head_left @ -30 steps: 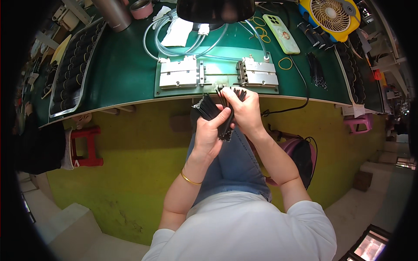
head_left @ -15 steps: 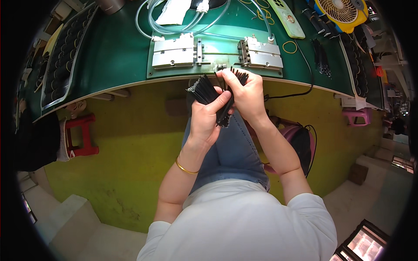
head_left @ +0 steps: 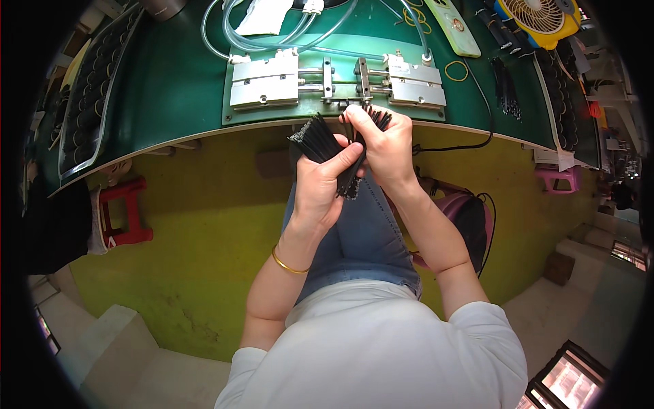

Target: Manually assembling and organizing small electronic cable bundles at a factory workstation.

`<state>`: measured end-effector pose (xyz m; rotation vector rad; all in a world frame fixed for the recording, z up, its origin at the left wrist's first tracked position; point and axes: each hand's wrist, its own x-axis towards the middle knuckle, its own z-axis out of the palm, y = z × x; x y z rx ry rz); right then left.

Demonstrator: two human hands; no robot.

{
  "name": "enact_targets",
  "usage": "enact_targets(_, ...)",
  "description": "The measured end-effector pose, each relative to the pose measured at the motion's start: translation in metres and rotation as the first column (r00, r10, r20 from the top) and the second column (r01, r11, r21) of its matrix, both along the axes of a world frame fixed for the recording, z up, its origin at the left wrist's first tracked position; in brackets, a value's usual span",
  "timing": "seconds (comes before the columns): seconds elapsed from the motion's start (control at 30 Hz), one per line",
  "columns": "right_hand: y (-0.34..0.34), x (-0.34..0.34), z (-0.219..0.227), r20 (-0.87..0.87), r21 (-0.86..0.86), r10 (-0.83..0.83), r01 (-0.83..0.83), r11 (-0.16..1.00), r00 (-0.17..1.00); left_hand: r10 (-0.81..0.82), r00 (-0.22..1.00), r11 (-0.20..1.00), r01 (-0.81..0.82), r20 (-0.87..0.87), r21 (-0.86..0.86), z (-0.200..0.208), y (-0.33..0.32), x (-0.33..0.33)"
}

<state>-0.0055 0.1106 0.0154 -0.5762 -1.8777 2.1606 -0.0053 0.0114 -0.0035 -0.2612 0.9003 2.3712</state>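
A bundle of thin black wires point(head_left: 312, 140) with pale ends fans out of my left hand point(head_left: 319, 183), whose fingers and thumb are closed round it. My right hand point(head_left: 387, 148) is closed beside it, thumb and forefinger pinched at the near edge of a small press fixture. More short black wires point(head_left: 385, 121) stick up from its grip. Both hands nearly touch, and the pinched tip is partly hidden. On the fixture's pale base plate point(head_left: 238, 117), a left silver air cylinder point(head_left: 266, 85) and a right one point(head_left: 417, 85) face each other, rods out.
Clear air hoses point(head_left: 235, 31) loop behind the fixture. On the green bench point(head_left: 170, 75) lie a phone point(head_left: 453, 27), rubber bands point(head_left: 456, 71), a yellow fan point(head_left: 538, 17) and loose black wires point(head_left: 504, 88). Trays of black coils point(head_left: 88, 102) flank it. A red stool point(head_left: 126, 211) stands left.
The two cylinders' rods have pushed out, bringing their end blocks closer together at the middle. My hands have stayed almost in place, still holding the wires.
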Motion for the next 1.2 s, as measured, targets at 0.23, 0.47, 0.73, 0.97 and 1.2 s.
enact_targets(0.23, -0.001, 0.003, 0.007, 0.012, 0.008, 0.046, -0.046, 0.999, 0.999, 0.021, 1.000, 1.000, -0.021, 0.023, 0.014, 0.004, -0.001, 0.002)
enact_targets(0.47, -0.001, 0.003, 0.006, 0.021, 0.051, 0.055, -0.056, 0.997, 0.998, 0.017, 0.999, 1.000, -0.017, -0.028, -0.002, 0.003, 0.000, 0.004)
enact_targets(0.73, 0.002, 0.001, 0.004, 0.078, 0.009, 0.031, -0.032, 0.999, 0.996, 0.018, 0.998, 0.998, -0.022, -0.060, -0.063, 0.001, 0.001, 0.003)
enact_targets(0.97, 0.001, 0.001, 0.000, 0.044, -0.011, -0.003, 0.003, 1.000, 0.999, -0.066, 0.998, 0.997, 0.067, -0.006, 0.043, 0.015, -0.013, -0.003)
enact_targets(1.2, -0.001, 0.008, 0.013, -0.003, 0.042, 0.142, -0.142, 0.989, 0.990, -0.072, 0.993, 0.997, 0.068, -0.091, -0.048, 0.007, -0.018, 0.001)
